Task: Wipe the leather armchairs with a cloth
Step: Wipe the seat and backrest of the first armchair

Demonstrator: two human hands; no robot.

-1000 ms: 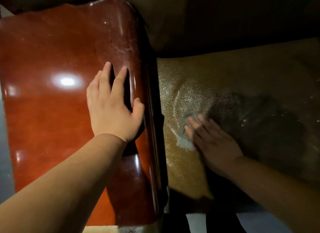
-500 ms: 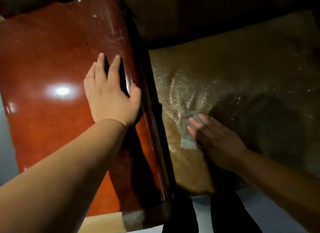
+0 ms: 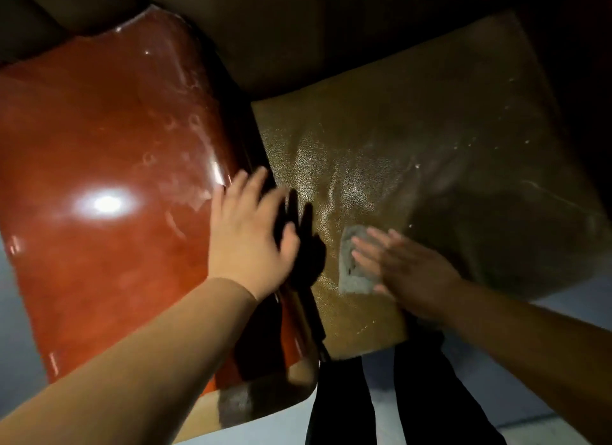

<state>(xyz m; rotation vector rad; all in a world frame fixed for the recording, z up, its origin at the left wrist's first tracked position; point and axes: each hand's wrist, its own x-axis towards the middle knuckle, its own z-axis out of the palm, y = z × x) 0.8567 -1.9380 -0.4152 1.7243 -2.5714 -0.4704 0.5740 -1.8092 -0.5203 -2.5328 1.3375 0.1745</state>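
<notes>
A leather armchair fills the view: its glossy red-brown armrest (image 3: 109, 166) on the left and its olive-brown seat cushion (image 3: 414, 140) on the right. A small grey cloth (image 3: 351, 265) lies on the cushion near its front left corner. My right hand (image 3: 410, 269) presses on the cloth with straight fingers, covering its right part. My left hand (image 3: 248, 239) is over the inner edge of the armrest, fingers spread and straight, blurred by motion; contact with the armrest is unclear.
The dark backrest (image 3: 331, 37) rises behind the cushion. A dark gap (image 3: 245, 126) runs between armrest and cushion. My legs in dark trousers (image 3: 381, 398) stand at the cushion's front edge on a pale floor (image 3: 563, 312).
My left hand slid from the armrest's top toward its inner edge, closer to the cushion. My right hand and the cloth stayed near the cushion's front left; the view shifted.
</notes>
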